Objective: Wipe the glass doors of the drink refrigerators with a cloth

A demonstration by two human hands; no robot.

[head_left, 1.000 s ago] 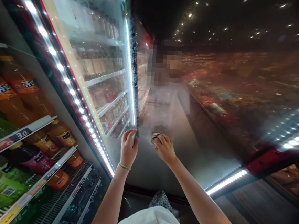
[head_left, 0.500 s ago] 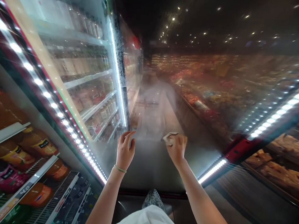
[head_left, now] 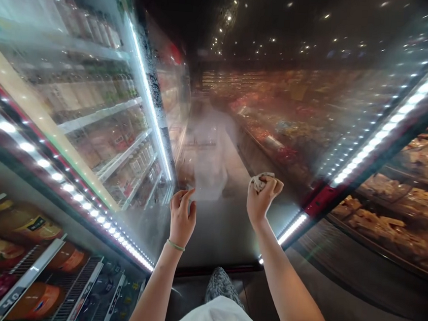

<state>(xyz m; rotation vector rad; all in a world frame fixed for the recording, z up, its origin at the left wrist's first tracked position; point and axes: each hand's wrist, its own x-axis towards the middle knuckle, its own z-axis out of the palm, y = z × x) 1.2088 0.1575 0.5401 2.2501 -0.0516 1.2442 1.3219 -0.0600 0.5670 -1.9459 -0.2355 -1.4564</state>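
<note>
A glass door [head_left: 216, 225] with a misty, reflective surface fills the middle, edged by bright light strips. At its right part, my right hand [head_left: 263, 196] is closed round a crumpled pale cloth [head_left: 260, 180], which shows above the fingers. To the left, my left hand [head_left: 183, 217] is raised near the glass, fingers apart and slightly curled, holding nothing; a thin pale band circles the wrist. Whether its fingertips touch the glass I cannot tell.
Cooler shelves with bottles [head_left: 40, 302] stand at the lower left. Packed food [head_left: 386, 228] lies on a display at the right, beyond the door's lit edge [head_left: 395, 120]. Dark floor shows below the door.
My right hand with the cloth has moved right and slightly up across the glass. My left hand has barely moved. The view has turned somewhat, showing more of the display at right.
</note>
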